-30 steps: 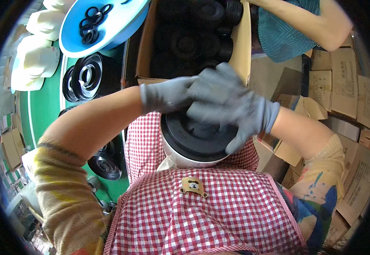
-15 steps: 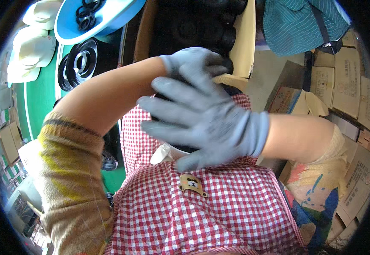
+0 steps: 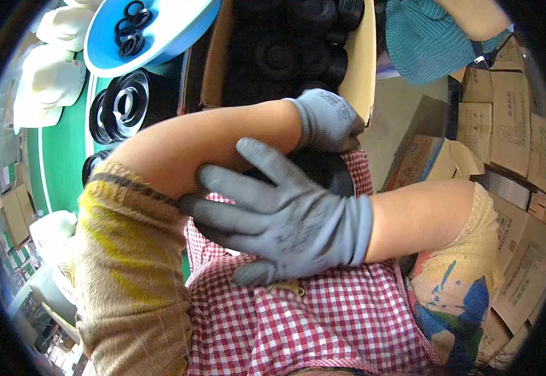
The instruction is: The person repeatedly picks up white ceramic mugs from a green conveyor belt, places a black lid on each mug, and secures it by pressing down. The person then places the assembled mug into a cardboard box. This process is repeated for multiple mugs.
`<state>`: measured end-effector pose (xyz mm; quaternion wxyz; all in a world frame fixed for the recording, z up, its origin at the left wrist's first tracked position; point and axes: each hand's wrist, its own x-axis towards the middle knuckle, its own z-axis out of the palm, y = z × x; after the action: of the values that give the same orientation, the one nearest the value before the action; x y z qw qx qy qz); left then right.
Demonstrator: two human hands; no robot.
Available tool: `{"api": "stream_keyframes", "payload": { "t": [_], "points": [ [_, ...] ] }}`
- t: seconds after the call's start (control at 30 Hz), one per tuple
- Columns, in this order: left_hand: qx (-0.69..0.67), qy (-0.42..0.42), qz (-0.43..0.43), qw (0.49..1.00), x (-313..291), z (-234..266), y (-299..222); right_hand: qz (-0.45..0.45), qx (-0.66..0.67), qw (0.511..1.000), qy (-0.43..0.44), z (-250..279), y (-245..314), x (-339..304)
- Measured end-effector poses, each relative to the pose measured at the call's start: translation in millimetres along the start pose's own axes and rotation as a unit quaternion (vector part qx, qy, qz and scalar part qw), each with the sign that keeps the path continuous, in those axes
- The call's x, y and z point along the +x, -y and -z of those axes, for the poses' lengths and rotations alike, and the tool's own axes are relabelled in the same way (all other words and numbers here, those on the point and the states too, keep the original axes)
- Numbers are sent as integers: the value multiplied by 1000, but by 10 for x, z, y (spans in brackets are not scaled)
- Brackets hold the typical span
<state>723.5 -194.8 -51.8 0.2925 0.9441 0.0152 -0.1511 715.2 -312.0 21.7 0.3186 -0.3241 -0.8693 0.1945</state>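
A black round part (image 3: 329, 172) rests against my red checked apron (image 3: 323, 319), mostly hidden by my hands. My left hand (image 3: 328, 120), in a grey glove, curls over the part's far edge, its forearm reaching across from the left. My right hand (image 3: 282, 219), also grey-gloved, lies across the part's top with fingers spread toward the left and the thumb tucked low. Its fingertips touch my left forearm.
A cardboard box (image 3: 364, 56) of black round parts stands ahead. A blue tray (image 3: 172, 28) with black rings, black-and-silver round parts (image 3: 125, 106) and white moulded pieces (image 3: 50, 81) sit on the green table (image 3: 60, 156). Another person's teal garment (image 3: 426, 37) is top right. Stacked cartons (image 3: 511, 125) stand on the right.
My right hand has slid left and down across the black part, now covering most of it. My left hand has shifted right along the part's far edge.
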Motion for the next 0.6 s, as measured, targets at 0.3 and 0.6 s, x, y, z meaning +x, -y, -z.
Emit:
{"api": "stream_keyframes", "payload": {
  "t": [0.3,0.6],
  "points": [
    [-263,-56,-27,963,-383,-277,579,38,-4,996,75,187,-431,-249],
    [-616,-40,122,778,-878,-228,449,84,-27,995,45,418,-961,-701]
  ]
}}
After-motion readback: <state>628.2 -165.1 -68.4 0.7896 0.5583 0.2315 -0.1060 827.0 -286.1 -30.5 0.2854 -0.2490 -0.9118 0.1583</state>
